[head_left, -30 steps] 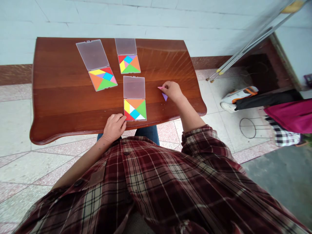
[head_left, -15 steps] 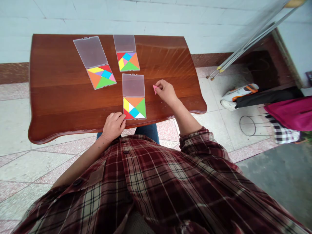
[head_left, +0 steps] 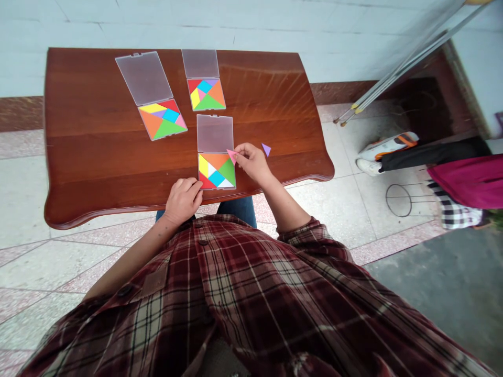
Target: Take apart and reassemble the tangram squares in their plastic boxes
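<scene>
My right hand [head_left: 254,163] is closed in a pinch on a pink triangle tangram piece [head_left: 231,155], held over the upper right corner of the nearest open tangram case [head_left: 215,134]. In that case's tray lie yellow, orange, green, blue and red pieces, with two white gaps showing, one near the middle and one at the lower right. My left hand [head_left: 183,200] grips the tray's lower left corner, its fingertips by the red piece [head_left: 204,183]. A purple triangle piece [head_left: 266,150] lies on the table to the right of my right hand.
Two more open tangram cases, one at the left [head_left: 163,120] and one at the back [head_left: 207,95], hold coloured pieces on the brown wooden table [head_left: 98,173]. Crutches [head_left: 387,78] lean at the right. Another person's leg [head_left: 428,157] and a wire stand [head_left: 400,200] are beyond the table.
My right hand has carried the pink triangle left and nearer, to the case's edge. The purple triangle has come into sight where that hand was. My left hand stays on the case corner.
</scene>
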A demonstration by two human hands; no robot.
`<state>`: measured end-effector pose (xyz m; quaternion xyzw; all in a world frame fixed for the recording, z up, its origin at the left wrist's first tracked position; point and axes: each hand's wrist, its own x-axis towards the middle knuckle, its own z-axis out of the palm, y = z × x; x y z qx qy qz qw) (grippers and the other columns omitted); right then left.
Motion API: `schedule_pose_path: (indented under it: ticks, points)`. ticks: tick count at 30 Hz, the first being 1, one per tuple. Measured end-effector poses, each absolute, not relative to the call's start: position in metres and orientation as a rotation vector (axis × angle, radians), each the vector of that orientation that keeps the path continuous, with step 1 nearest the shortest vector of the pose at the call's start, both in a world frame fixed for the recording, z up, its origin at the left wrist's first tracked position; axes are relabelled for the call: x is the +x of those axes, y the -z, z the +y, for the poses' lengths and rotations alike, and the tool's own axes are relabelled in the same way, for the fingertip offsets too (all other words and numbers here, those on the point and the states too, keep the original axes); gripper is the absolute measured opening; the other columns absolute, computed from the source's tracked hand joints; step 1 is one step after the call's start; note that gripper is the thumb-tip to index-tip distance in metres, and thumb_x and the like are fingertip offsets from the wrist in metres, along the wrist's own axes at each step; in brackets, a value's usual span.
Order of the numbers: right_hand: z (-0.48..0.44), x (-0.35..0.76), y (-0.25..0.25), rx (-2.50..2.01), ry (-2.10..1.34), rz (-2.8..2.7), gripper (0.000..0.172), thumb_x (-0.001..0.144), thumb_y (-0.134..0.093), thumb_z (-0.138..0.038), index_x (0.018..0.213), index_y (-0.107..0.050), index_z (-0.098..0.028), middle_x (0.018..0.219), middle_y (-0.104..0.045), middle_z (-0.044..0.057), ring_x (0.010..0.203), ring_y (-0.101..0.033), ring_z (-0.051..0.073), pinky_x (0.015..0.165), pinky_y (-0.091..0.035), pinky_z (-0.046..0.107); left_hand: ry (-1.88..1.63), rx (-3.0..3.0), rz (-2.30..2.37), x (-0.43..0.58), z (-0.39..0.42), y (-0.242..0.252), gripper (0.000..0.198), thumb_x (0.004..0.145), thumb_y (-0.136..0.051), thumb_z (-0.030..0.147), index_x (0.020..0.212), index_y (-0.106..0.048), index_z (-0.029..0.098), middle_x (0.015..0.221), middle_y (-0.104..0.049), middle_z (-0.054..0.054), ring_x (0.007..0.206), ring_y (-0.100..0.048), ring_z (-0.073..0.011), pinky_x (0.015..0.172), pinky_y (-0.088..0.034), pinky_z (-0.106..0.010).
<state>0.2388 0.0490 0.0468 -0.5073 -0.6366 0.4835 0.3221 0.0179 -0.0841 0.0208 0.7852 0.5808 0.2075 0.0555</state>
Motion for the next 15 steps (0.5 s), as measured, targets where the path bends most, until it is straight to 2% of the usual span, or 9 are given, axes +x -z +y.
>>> schedule_pose_path:
  ticks: [9,15]
  points:
    - [0.029,0.243,-0.035,-1.294,-1.344,-1.484,0.018,0.076,-0.062,-0.038,0.089,-0.058,-0.026,0.061,-0.046,-0.005,0.057,-0.041,0.011,0.054,-0.034,0.026,-0.645,2.380,1.753,0.017,-0.083,-0.019,0.029,0.092,-0.043,0.025,0.108,-0.065,0.017,0.105,-0.064,-0.012,0.093,-0.054,-0.0248,0.085,-0.046,-0.041]
    - [0.024,0.242,-0.036,-1.264,-1.379,-1.453,0.020,0.074,-0.065,-0.044,0.079,-0.061,-0.024,0.060,-0.051,-0.005,0.058,-0.041,0.010,0.053,-0.031,0.025,-0.638,2.340,1.743,0.017,-0.083,-0.019,0.030,0.092,-0.043,0.025,0.109,-0.065,0.016,0.107,-0.064,-0.013,0.095,-0.054,-0.0253,0.086,-0.045,-0.042]
